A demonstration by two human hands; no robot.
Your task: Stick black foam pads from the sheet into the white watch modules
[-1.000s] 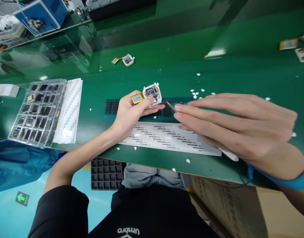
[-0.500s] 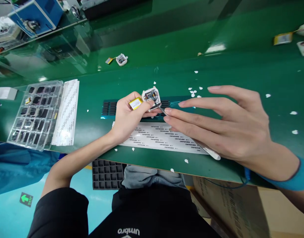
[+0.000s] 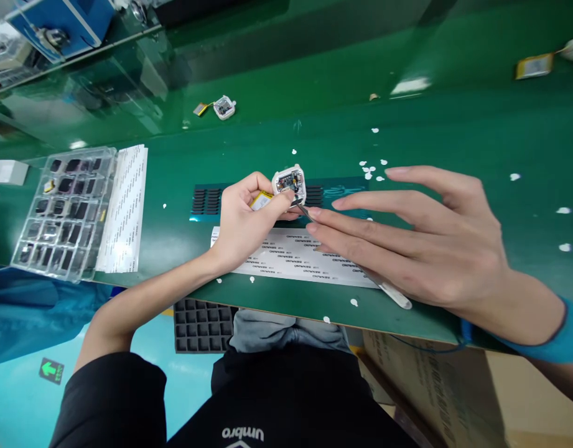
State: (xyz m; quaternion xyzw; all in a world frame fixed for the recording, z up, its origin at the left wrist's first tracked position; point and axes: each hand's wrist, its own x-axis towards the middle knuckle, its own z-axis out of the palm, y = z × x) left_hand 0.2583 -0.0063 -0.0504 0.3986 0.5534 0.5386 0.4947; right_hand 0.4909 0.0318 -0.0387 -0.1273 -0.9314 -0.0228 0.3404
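My left hand (image 3: 246, 218) is closed round a white watch case (image 3: 290, 180) with its circuit board facing up, thumb on the near edge. A yellow-edged battery (image 3: 261, 200) lies against that hand, partly hidden by the thumb. Between the thumb and fingers of my right hand (image 3: 435, 242) is a pair of tweezers (image 3: 394, 295), its dark tip touching the near edge of the case. Most of the tweezers is hidden under the hand. Below both hands lies a white printed sheet (image 3: 290, 255), and behind them a blue-green strip (image 3: 206, 202) with small black pieces.
A clear compartment box (image 3: 65, 214) holds dark parts at the left, beside printed strips (image 3: 122, 211). Another open case (image 3: 224, 107) with a battery lies farther back. Small white stickers (image 3: 369, 170) are scattered around. A battery (image 3: 534, 66) sits at the far right.
The case has turned slightly and shifted a little to the right in my left hand. The battery is more covered by the thumb. My right hand's tweezers remain at the case's near edge.
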